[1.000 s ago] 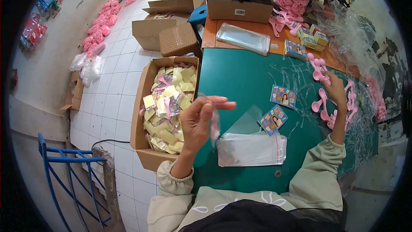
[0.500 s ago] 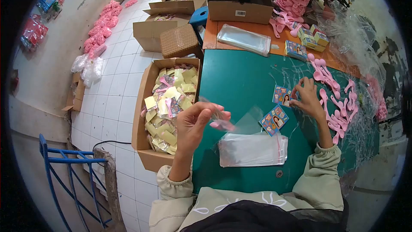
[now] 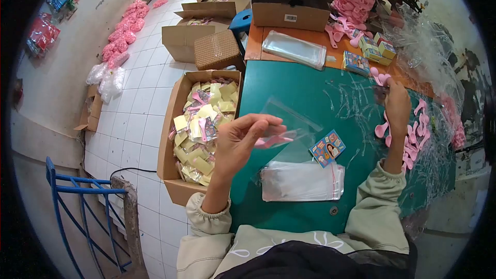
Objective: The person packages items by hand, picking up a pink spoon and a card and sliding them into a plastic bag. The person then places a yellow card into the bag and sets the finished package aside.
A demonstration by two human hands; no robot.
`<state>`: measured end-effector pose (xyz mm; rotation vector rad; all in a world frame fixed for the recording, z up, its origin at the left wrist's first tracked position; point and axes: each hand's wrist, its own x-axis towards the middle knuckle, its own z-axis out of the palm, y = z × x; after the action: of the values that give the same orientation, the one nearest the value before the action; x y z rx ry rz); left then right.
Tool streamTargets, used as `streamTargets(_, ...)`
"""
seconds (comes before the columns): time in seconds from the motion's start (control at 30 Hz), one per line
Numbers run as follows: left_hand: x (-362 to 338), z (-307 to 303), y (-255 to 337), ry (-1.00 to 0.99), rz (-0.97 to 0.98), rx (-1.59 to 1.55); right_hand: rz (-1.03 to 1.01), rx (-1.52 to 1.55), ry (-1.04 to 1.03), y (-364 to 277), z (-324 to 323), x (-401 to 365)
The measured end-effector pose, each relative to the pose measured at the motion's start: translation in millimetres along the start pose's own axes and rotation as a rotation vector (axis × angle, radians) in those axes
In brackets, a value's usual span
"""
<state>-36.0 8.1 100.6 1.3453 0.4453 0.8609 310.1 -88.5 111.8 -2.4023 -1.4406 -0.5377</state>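
Observation:
My left hand (image 3: 243, 139) pinches a clear plastic bag (image 3: 292, 116), and a pink spoon (image 3: 273, 141) shows inside it. Beneath, a stack of clear bags (image 3: 299, 182) lies on the green tabletop (image 3: 289, 80). One blue printed card (image 3: 327, 148) rests at the stack's upper right corner. Over at the right, my right hand (image 3: 398, 106) is closed among loose pink spoons (image 3: 413, 142). A dark, flat piece (image 3: 381, 94), apparently a card, sticks out from its fingers, which are partly hidden.
Left of the table stands a carton (image 3: 173, 168) full of packed bags. On the orange board are more clear bags (image 3: 294, 49), stacked cards (image 3: 356, 63), small boxes (image 3: 377, 46) and an open carton (image 3: 292, 13). Loose plastic film (image 3: 423, 46) covers the right edge.
My right hand has moved up and right to the spoons, and the card it was touching is gone from its spot. The bag in my left hand now stands more spread out.

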Motion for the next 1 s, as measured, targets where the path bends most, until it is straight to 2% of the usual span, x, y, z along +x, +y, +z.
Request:
streamTargets(0.07, 2.9, 5.3, -0.7, -0.011, -0.070, 0.071, -0.030, 0.425, -0.024, -19.8, -16.5, 1.9)
streamTargets(0.1, 4.3, 6.0, -2.2, -0.056, -0.088, 0.075, -0.107, 0.451, -0.052, -39.6, -33.2, -0.8)
streamTargets(0.2, 12.7, 10.7, -11.5, -0.166, -0.134, 0.070, -0.084, 1.110, -0.089, -83.5, -56.7, -20.2)
streamTargets(0.3, 18.9, 17.4, -14.1, -0.185, -0.170, 0.057, -0.303, 0.931, -0.143, -84.1, -65.2, -26.2)
streamTargets(0.4, 22.9, 23.5, -13.0, -0.177, -0.192, 0.069, -0.374, 0.818, -0.170, -83.1, -65.3, -26.6)
streamTargets(0.5, 25.5, 25.0, -18.4, -0.181, -0.162, 0.116, -0.357, 0.791, 0.038, -86.1, -68.6, -27.3)
streamTargets(0.6, 25.3, 26.3, -18.8, -0.176, -0.167, 0.133, -0.386, 0.853, 0.029, -86.1, -71.9, -29.4)
streamTargets(0.7, 25.7, 27.6, -18.2, -0.170, -0.179, 0.147, -0.509, 0.787, -0.067, -88.7, -63.8, -27.6)
streamTargets(0.9, 20.3, 35.1, -17.7, -0.249, -0.065, 0.379, -0.557, 0.804, -0.268, -99.8, -61.5, -32.0)
streamTargets(0.97, 19.3, 39.3, -15.2, -0.292, -0.006, 0.356, -0.563, 0.841, -0.430, -103.0, -55.0, -33.2)
streamTargets(1.0, 19.1, 39.6, -12.9, -0.297, -0.038, 0.383, -0.565, 0.860, -0.512, -104.6, -51.7, -33.3)
